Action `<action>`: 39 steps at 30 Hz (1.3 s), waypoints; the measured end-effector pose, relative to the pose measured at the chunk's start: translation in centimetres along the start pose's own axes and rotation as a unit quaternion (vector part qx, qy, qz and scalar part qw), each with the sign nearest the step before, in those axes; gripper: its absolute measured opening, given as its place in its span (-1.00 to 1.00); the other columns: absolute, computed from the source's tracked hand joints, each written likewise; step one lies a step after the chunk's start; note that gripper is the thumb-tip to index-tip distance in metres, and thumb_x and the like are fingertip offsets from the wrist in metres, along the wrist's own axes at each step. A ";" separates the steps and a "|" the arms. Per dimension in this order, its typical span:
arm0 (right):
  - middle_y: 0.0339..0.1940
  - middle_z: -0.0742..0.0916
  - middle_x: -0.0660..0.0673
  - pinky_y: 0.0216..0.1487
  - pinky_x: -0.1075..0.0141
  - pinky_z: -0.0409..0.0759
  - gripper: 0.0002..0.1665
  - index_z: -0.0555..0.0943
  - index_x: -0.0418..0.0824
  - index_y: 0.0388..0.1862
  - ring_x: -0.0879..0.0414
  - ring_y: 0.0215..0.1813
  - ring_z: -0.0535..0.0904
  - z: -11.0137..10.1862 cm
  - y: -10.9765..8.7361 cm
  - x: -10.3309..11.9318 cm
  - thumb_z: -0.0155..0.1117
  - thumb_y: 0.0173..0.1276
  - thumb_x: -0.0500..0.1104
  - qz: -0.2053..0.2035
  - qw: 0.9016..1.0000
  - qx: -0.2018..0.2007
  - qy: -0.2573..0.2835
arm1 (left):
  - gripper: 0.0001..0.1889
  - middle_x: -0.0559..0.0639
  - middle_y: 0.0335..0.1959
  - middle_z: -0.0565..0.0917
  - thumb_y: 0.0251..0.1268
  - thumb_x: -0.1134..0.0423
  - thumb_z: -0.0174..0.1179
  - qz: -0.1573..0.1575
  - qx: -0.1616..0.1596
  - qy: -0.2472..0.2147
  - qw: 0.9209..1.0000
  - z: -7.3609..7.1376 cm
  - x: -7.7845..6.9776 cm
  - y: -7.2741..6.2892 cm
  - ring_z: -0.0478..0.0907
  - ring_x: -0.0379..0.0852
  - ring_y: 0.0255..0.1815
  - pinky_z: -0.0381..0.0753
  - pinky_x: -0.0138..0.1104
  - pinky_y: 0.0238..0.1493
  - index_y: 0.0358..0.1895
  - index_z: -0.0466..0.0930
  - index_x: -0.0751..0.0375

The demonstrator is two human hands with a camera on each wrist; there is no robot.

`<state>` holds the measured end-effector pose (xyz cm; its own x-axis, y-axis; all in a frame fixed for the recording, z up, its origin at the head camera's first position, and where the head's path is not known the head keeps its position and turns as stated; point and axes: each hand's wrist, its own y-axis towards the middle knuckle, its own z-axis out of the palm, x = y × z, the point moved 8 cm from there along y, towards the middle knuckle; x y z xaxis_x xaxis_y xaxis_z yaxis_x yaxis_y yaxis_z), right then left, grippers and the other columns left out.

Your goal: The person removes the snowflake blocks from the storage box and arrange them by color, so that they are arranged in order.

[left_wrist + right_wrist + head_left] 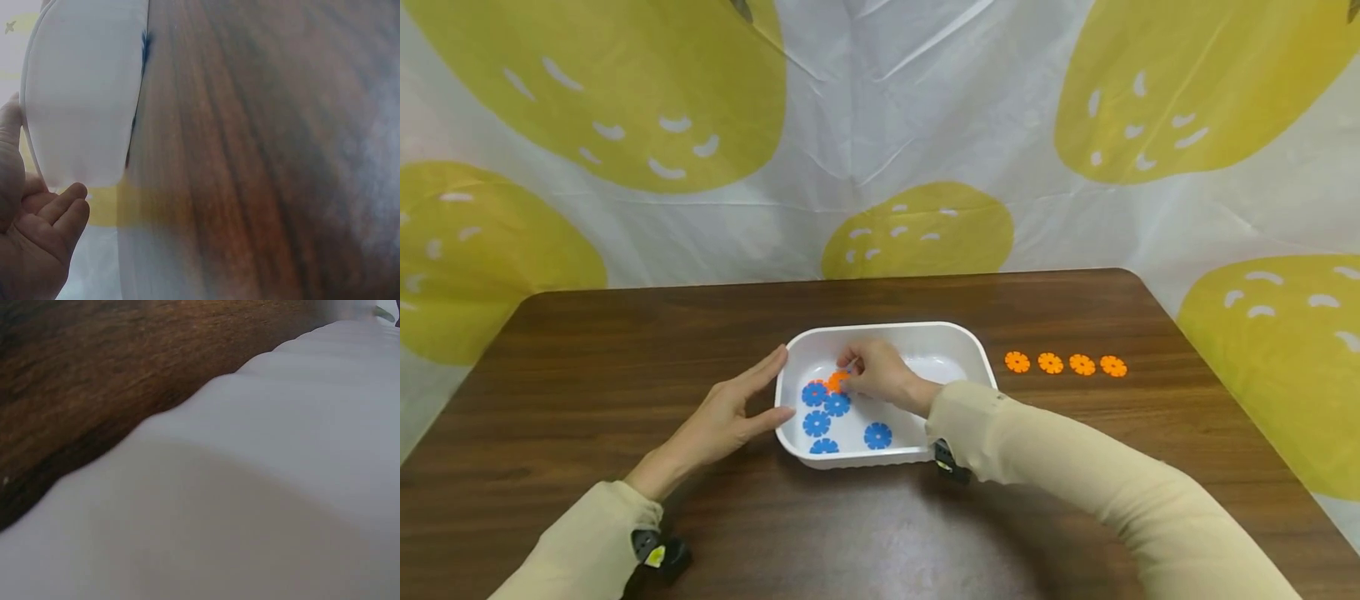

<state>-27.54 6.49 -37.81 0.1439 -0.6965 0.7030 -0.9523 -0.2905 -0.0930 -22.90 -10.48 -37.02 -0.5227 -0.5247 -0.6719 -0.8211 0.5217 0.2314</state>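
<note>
A white plastic tub (880,457) stands on the table with several blue notched discs (816,423) inside, mostly toward its left end. My left hand (726,417) rests against the tub's left end, fingers fairly straight and thumb over the rim. In the left wrist view, the left hand's fingers (69,212) lie by the end of the tub wall (87,94). Reaching into the tub, my right hand (883,371) pinches an orange notched disc (837,382) above the blue ones. Another orange disc shows partly beneath it. The right wrist view holds only the tub's ribbed outer wall (250,444) and wood.
To the right of the tub, several orange discs (1050,363) lie in a row on the brown wooden table (625,367). Behind the table hangs a white curtain (917,108) with yellow fruit shapes.
</note>
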 end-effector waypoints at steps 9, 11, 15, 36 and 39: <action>-0.55 0.53 -0.03 -0.45 0.50 0.32 -0.76 0.62 -0.32 -0.27 0.19 -0.44 0.38 0.3 0.4 -0.1 0.44 0.06 -0.32 0.000 1.000 -0.002 -0.019 | -0.20 0.14 0.46 0.15 0.16 0.11 0.31 0.004 -0.003 -0.002 1.000 0.0 0.1 0.0 0.18 0.13 0.42 0.24 0.00 0.33 0.43 0.14 0.21; -0.53 0.55 -0.04 -0.43 0.50 0.34 -0.77 0.61 -0.31 -0.30 0.18 -0.43 0.39 0.3 0.4 -0.1 0.45 0.06 -0.32 -0.001 1.000 -0.003 -0.026 | -0.20 0.14 0.46 0.15 0.16 0.11 0.31 0.003 -0.004 -0.001 1.000 0.0 0.0 0.0 0.18 0.13 0.42 0.24 0.01 0.33 0.43 0.14 0.22; -0.49 0.59 -0.06 -0.38 0.49 0.38 -0.79 0.60 -0.29 -0.33 0.16 -0.40 0.42 0.3 0.3 0.0 0.45 0.06 -0.31 -0.002 0.999 -0.002 -0.041 | -0.20 0.15 0.46 0.15 0.16 0.10 0.31 -0.001 -0.002 -0.001 1.000 0.0 0.0 0.1 0.17 0.15 0.42 0.25 0.03 0.33 0.43 0.13 0.21; -0.52 0.51 -0.06 -0.42 0.48 0.35 -0.75 0.51 -0.29 -0.39 0.13 -0.39 0.39 0.3 -0.1 -0.1 0.45 0.03 -0.37 0.025 0.999 0.016 -0.028 | -0.20 0.17 0.44 0.18 0.14 0.14 0.33 0.013 -0.011 0.003 1.000 0.0 0.0 0.1 0.21 0.15 0.40 0.25 0.00 0.31 0.42 0.16 0.25; -0.53 0.50 -0.06 -0.49 0.49 0.35 -0.75 0.50 -0.30 -0.41 0.13 -0.44 0.39 0.3 -0.1 -0.2 0.43 0.04 -0.40 0.030 0.999 0.017 -0.011 | -0.20 0.17 0.45 0.18 0.13 0.14 0.33 0.011 -0.009 0.002 1.000 0.0 0.1 0.1 0.21 0.15 0.40 0.25 0.00 0.31 0.42 0.15 0.24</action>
<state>-27.38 6.47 -38.11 0.0938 -0.7273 0.6799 -0.9495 -0.2707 -0.1586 -23.04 -10.44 -37.10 -0.5416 -0.5165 -0.6633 -0.8137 0.5204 0.2592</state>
